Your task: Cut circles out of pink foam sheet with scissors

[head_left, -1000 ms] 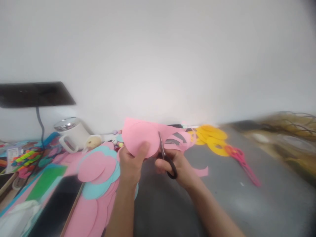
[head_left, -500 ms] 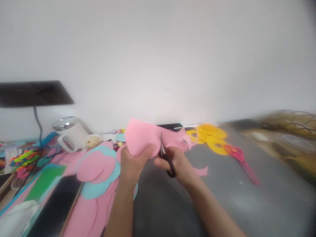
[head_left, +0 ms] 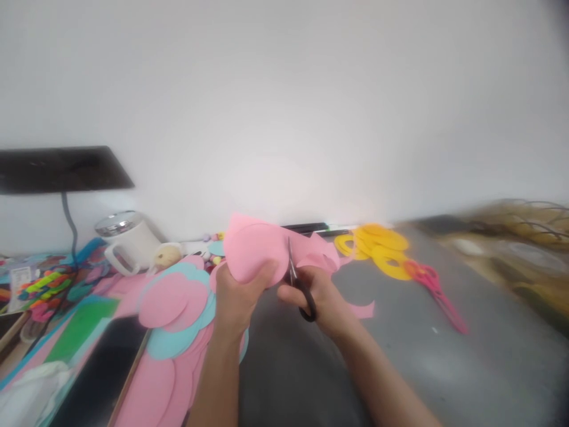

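My left hand (head_left: 244,290) pinches a sheet of pink paper (head_left: 255,246) by its lower edge, thumb on the near face. A round outline shows on the sheet. My right hand (head_left: 322,299) is closed round black-handled scissors (head_left: 293,276), their blades pointing up at the right side of the round shape. From the blades a curled pink strip (head_left: 322,255) trails off to the right. Left of my left hand lies a pile of pink and light-blue paper circles (head_left: 166,299).
Yellow paper rings (head_left: 377,243) and pink scissors (head_left: 438,293) lie on the grey table (head_left: 400,356) at the right. A white mug (head_left: 133,243), coloured clutter and a black flat panel (head_left: 102,367) are on the left. A white wall (head_left: 284,107) stands behind.
The pink strip right of the scissors has shifted and curled differently. Both hands stay in nearly the same place, holding the paper and scissors.
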Demonstrator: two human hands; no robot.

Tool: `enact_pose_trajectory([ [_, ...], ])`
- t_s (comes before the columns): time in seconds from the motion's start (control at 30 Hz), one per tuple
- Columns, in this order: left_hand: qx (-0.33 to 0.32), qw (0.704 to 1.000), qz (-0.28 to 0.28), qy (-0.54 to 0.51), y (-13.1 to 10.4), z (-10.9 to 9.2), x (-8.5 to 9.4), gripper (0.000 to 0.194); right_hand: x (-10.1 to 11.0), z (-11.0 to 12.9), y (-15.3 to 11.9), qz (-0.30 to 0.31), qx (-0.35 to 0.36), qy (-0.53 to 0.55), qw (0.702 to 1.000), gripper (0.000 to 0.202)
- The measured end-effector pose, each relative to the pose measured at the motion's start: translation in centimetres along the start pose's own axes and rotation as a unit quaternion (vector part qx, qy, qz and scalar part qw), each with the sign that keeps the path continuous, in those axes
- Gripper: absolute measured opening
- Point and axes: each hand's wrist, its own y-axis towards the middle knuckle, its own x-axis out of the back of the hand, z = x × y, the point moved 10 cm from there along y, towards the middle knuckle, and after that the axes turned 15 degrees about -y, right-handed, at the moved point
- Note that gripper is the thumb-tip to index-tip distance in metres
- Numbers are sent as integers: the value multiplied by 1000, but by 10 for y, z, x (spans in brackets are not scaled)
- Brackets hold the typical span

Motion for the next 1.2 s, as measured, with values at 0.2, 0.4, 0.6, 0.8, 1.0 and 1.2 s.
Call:
enact_pose_trajectory([
  [0.2,-7,1000,-6,-12,1,2,2,22,-3,-3,-1,11,-14,23,1000,30],
  [0.4,-42,999,1,-23,3,2,3,27,-1,-3,-2,-5,-28,33,999,27],
  [0.6,-49,998,3,-33,5,3,4,29,-2,-4,-1,-1,-18,39,999,21],
  [0.8,-45,995,-7,-91,4,3,3,30,-3,-5,-1,-5,-25,45,999,17],
  [1.0,-24,998,-13,-51,1,4,-1,29,-8,4,-2,-3,-26,43,999,20],
  [1.2,9,1000,-14,-9,0,7,-1,25,-1,-3,1,-2,-24,4,1000,35],
])
